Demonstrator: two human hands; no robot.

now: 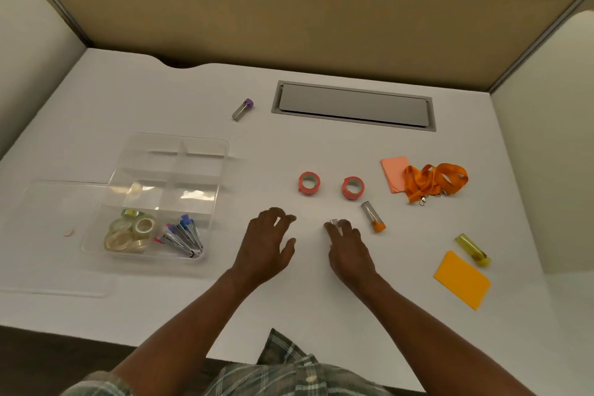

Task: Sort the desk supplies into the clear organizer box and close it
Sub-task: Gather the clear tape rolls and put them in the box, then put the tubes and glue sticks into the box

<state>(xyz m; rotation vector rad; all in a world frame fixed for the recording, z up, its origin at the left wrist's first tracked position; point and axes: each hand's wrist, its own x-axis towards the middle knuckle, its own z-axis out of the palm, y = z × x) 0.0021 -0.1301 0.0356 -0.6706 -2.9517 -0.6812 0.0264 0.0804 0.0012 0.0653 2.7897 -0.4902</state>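
Note:
The clear organizer box [167,170] sits open at the left, its lid [54,235] flat beside it. Clear tape rolls [130,233] fill its near-left compartment, and several capped lead tubes [183,235] lie in the compartment next to them. My left hand [268,241] hovers over the desk with fingers spread and holds nothing. My right hand [347,247] pinches a small clear tube [333,222] at its fingertips. Two red tape rolls [309,182] [353,187] stand just beyond the hands. An orange-capped tube [373,216] lies to the right of my right hand.
A purple-capped tube [242,109] lies far back near the grey cable hatch [353,105]. A pink note pad [394,172] and an orange lanyard [434,182] sit at the right. A yellow tube [472,249] and an orange note pad [462,280] lie nearer, right.

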